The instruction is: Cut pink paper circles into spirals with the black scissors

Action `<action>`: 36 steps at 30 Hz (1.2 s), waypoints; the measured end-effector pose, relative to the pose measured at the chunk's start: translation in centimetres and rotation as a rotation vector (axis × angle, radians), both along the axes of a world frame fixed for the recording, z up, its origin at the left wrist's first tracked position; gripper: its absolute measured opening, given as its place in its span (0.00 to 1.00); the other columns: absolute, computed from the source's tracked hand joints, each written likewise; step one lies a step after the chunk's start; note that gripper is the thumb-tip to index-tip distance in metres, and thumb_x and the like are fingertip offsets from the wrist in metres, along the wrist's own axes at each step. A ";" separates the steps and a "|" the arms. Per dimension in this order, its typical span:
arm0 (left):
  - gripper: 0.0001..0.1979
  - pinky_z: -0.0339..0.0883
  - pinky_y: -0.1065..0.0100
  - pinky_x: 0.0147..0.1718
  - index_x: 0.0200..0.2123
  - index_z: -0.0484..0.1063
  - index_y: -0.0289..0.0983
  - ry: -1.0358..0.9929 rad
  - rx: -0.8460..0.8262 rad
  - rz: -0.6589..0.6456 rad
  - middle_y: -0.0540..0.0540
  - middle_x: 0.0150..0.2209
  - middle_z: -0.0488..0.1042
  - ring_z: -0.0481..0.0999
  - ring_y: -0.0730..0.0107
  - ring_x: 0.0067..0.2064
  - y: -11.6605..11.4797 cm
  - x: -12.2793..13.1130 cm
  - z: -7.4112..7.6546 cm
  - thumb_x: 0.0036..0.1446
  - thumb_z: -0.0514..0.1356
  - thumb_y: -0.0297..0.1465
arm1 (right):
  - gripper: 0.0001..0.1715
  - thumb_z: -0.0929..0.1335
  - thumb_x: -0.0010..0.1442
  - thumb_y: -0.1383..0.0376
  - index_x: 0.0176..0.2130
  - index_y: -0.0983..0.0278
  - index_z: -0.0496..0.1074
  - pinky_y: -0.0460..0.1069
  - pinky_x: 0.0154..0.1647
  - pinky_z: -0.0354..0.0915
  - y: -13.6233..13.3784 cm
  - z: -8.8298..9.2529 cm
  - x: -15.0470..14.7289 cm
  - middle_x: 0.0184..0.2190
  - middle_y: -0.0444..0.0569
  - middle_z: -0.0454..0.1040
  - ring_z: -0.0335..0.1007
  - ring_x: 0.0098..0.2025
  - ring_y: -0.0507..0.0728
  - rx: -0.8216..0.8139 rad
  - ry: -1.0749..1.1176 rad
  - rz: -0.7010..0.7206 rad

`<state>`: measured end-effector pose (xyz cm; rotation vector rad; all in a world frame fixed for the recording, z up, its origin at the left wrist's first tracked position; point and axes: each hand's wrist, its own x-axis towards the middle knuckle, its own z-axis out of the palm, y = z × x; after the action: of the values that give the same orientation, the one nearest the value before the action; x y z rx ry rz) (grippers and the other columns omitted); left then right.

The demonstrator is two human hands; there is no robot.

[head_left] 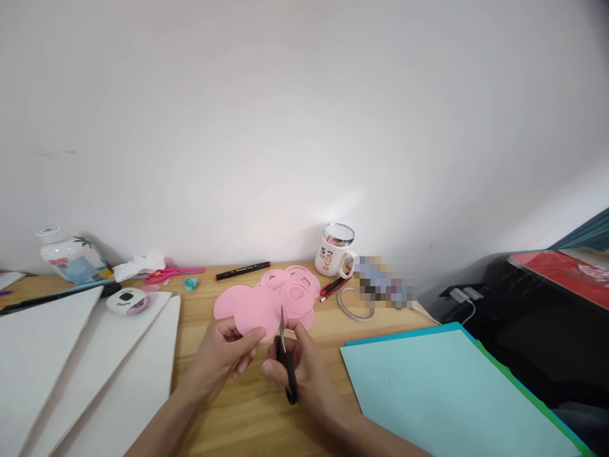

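My left hand [223, 355] pinches the lower edge of a round pink paper disc [254, 311] and holds it up over the wooden desk [247, 412]. My right hand [304, 368] is closed round the black handles of a pair of scissors [284, 355]. The blades point up and meet the right edge of the disc. Just behind the disc lie several pink paper circles and rings [295, 289] in a loose pile on the desk.
White sheets [71, 368] fan out at the left, with a small white device [127, 300] on them. A stack of light blue and green paper [442, 393] lies at the right. A mug [334, 250], black marker [242, 271], red pens [333, 287], pink scissors [174, 273] and a plastic jar [71, 257] stand along the wall.
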<state>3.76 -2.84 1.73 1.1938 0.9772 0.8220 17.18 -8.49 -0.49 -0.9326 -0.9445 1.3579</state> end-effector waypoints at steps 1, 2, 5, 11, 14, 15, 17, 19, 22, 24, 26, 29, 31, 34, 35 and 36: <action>0.16 0.44 0.80 0.09 0.16 0.63 0.33 0.011 0.003 -0.002 0.56 0.11 0.62 0.54 0.85 0.11 0.0 0.0 0.0 0.43 0.64 0.37 | 0.32 0.75 0.39 0.63 0.39 0.63 0.57 0.42 0.21 0.50 0.1 0.0 0.0 0.21 0.37 0.64 0.54 0.22 0.47 0.004 0.004 -0.002; 0.16 0.44 0.80 0.09 0.16 0.63 0.33 0.020 0.006 -0.002 0.56 0.11 0.62 0.54 0.85 0.11 0.0 0.0 0.0 0.43 0.64 0.37 | 0.32 0.75 0.39 0.63 0.39 0.62 0.57 0.42 0.21 0.50 0.1 0.1 0.0 0.21 0.37 0.64 0.54 0.22 0.47 0.008 0.005 -0.002; 0.16 0.44 0.80 0.09 0.16 0.62 0.34 0.028 0.012 -0.005 0.56 0.11 0.62 0.55 0.85 0.11 0.0 0.0 0.2 0.43 0.64 0.37 | 0.32 0.75 0.39 0.61 0.39 0.62 0.57 0.43 0.22 0.50 0.2 0.0 0.1 0.22 0.37 0.63 0.54 0.22 0.48 0.010 -0.012 0.006; 0.16 0.43 0.80 0.09 0.16 0.62 0.34 -0.007 0.007 0.017 0.55 0.11 0.63 0.55 0.85 0.10 -0.2 0.4 0.7 0.42 0.64 0.36 | 0.30 0.74 0.42 0.58 0.39 0.61 0.56 0.42 0.20 0.48 0.1 0.0 0.2 0.19 0.35 0.60 0.51 0.20 0.47 0.014 -0.035 0.012; 0.16 0.44 0.79 0.09 0.16 0.62 0.34 -0.005 0.000 0.020 0.55 0.11 0.64 0.55 0.84 0.11 -0.1 0.3 0.6 0.41 0.64 0.36 | 0.28 0.73 0.44 0.58 0.39 0.62 0.56 0.42 0.19 0.46 -0.1 0.1 0.2 0.19 0.35 0.59 0.49 0.20 0.47 0.015 -0.032 0.016; 0.16 0.44 0.79 0.09 0.16 0.62 0.34 -0.005 0.003 0.018 0.55 0.12 0.64 0.55 0.84 0.11 -0.1 0.2 0.5 0.42 0.64 0.36 | 0.28 0.73 0.44 0.58 0.38 0.62 0.56 0.42 0.19 0.46 -0.1 0.1 0.2 0.18 0.35 0.59 0.49 0.20 0.47 0.016 -0.031 0.017; 0.16 0.44 0.79 0.09 0.17 0.62 0.34 -0.003 0.013 0.009 0.55 0.12 0.64 0.55 0.84 0.11 0.0 0.1 0.4 0.42 0.64 0.37 | 0.27 0.73 0.44 0.58 0.38 0.62 0.56 0.41 0.19 0.45 -0.2 0.1 0.2 0.18 0.35 0.59 0.48 0.19 0.46 0.016 -0.030 0.019; 0.16 0.44 0.79 0.09 0.17 0.61 0.35 0.000 0.024 0.005 0.55 0.12 0.64 0.55 0.84 0.11 0.0 0.0 0.4 0.43 0.64 0.37 | 0.27 0.72 0.44 0.58 0.38 0.62 0.56 0.41 0.18 0.45 -0.2 0.0 0.2 0.18 0.34 0.58 0.47 0.18 0.46 0.007 -0.044 0.015; 0.16 0.43 0.79 0.10 0.17 0.61 0.35 0.004 0.032 0.023 0.55 0.12 0.63 0.55 0.84 0.11 0.0 0.0 0.5 0.42 0.64 0.37 | 0.26 0.71 0.44 0.59 0.38 0.61 0.56 0.41 0.17 0.45 -0.2 0.0 0.1 0.17 0.34 0.57 0.47 0.18 0.46 -0.024 -0.092 0.003; 0.16 0.44 0.78 0.11 0.16 0.61 0.34 -0.006 0.032 0.036 0.56 0.12 0.63 0.55 0.84 0.12 -0.1 0.1 0.6 0.42 0.64 0.36 | 0.24 0.71 0.45 0.60 0.38 0.61 0.56 0.41 0.17 0.45 -0.2 0.1 0.0 0.17 0.34 0.57 0.47 0.17 0.46 -0.038 -0.115 -0.005; 0.16 0.44 0.78 0.11 0.16 0.61 0.34 -0.018 0.032 0.046 0.56 0.11 0.62 0.54 0.85 0.12 -0.1 0.2 0.8 0.41 0.65 0.36 | 0.23 0.70 0.45 0.61 0.38 0.61 0.57 0.41 0.16 0.46 -0.3 0.2 0.1 0.16 0.33 0.57 0.47 0.17 0.46 -0.044 -0.136 -0.006; 0.15 0.44 0.78 0.11 0.17 0.62 0.34 -0.041 0.029 0.048 0.56 0.12 0.62 0.55 0.85 0.12 -0.2 0.2 0.9 0.43 0.64 0.36 | 0.23 0.70 0.46 0.60 0.39 0.61 0.57 0.41 0.16 0.47 -0.4 0.4 0.1 0.15 0.33 0.56 0.48 0.16 0.46 -0.044 -0.162 -0.004; 0.15 0.46 0.78 0.10 0.18 0.63 0.34 -0.072 0.013 0.012 0.54 0.14 0.65 0.57 0.84 0.12 -0.2 0.2 0.9 0.45 0.62 0.37 | 0.23 0.69 0.46 0.60 0.39 0.61 0.57 0.41 0.16 0.48 -0.5 0.3 0.1 0.15 0.33 0.57 0.49 0.16 0.47 -0.049 -0.169 -0.008; 0.14 0.49 0.78 0.08 0.20 0.65 0.34 -0.099 -0.012 -0.039 0.52 0.17 0.69 0.60 0.82 0.11 -0.2 0.3 0.8 0.48 0.60 0.38 | 0.23 0.70 0.47 0.60 0.40 0.61 0.57 0.41 0.16 0.48 -0.5 -0.2 0.0 0.15 0.33 0.59 0.50 0.15 0.46 -0.052 -0.163 0.000; 0.14 0.50 0.78 0.08 0.20 0.66 0.34 -0.096 -0.016 -0.041 0.52 0.17 0.69 0.61 0.81 0.11 -0.2 0.3 0.7 0.48 0.60 0.38 | 0.23 0.70 0.46 0.59 0.40 0.61 0.57 0.41 0.16 0.48 -0.5 -0.3 -0.1 0.15 0.33 0.59 0.50 0.15 0.46 -0.051 -0.157 0.006; 0.15 0.51 0.78 0.08 0.19 0.66 0.33 -0.089 -0.017 -0.034 0.52 0.17 0.69 0.61 0.82 0.11 -0.2 0.4 0.6 0.47 0.61 0.38 | 0.24 0.70 0.46 0.59 0.39 0.61 0.57 0.41 0.16 0.48 -0.5 -0.4 -0.1 0.15 0.34 0.60 0.50 0.15 0.46 -0.050 -0.149 0.011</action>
<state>4.11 -3.07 2.35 1.1471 0.8871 0.8312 17.07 -9.01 -0.89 -1.0796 -1.0337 1.3406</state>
